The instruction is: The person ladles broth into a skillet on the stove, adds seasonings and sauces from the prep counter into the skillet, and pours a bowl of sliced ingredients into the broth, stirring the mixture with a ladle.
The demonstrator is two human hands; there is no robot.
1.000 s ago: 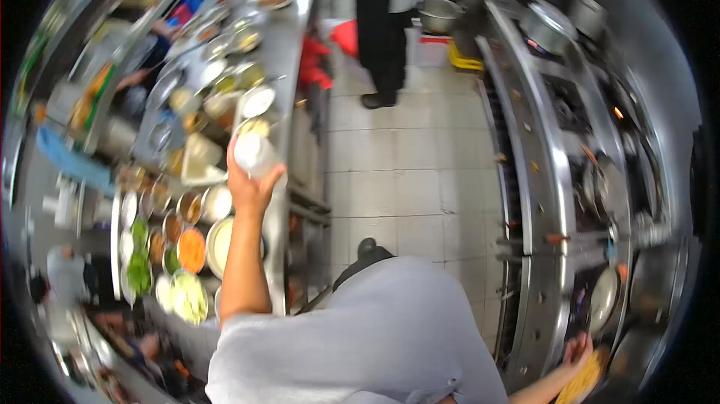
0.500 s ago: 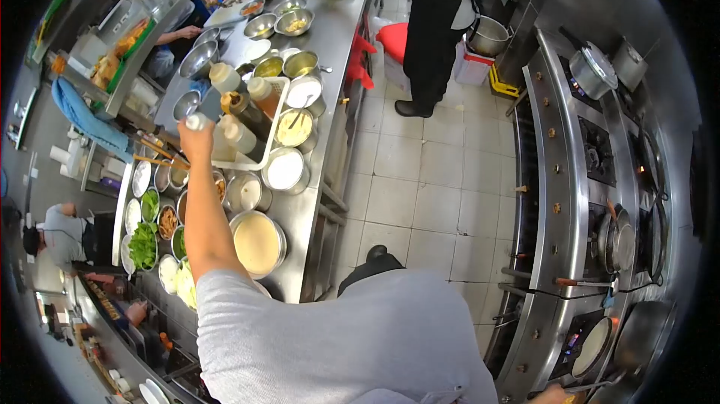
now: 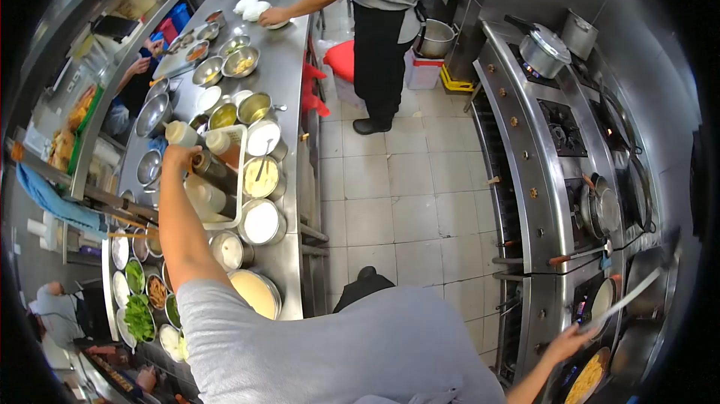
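In the head view my left hand is closed at the top of a dark-capped sauce bottle in the white bottle basket; my fingers hide most of its cap. Beside it stand a pale-capped bottle, an orange-brown sauce bottle and a dark sauce bottle. At lower right, my right hand grips a long-handled metal utensil, raised and slanting up over the stove. Its far end is blurred. Just below that hand is a pan with yellow food in it.
Steel bowls of cream, yellow paste and leafy greens crowd the counter. Another pan and a pressure cooker are on the burners. A co-worker stands at the counter's far end.
The white-topped bottle in my left hand has gone back among the basket's bottles, and that hand is now at another bottle. My right hand has risen with the utensil. The view has turned slightly right.
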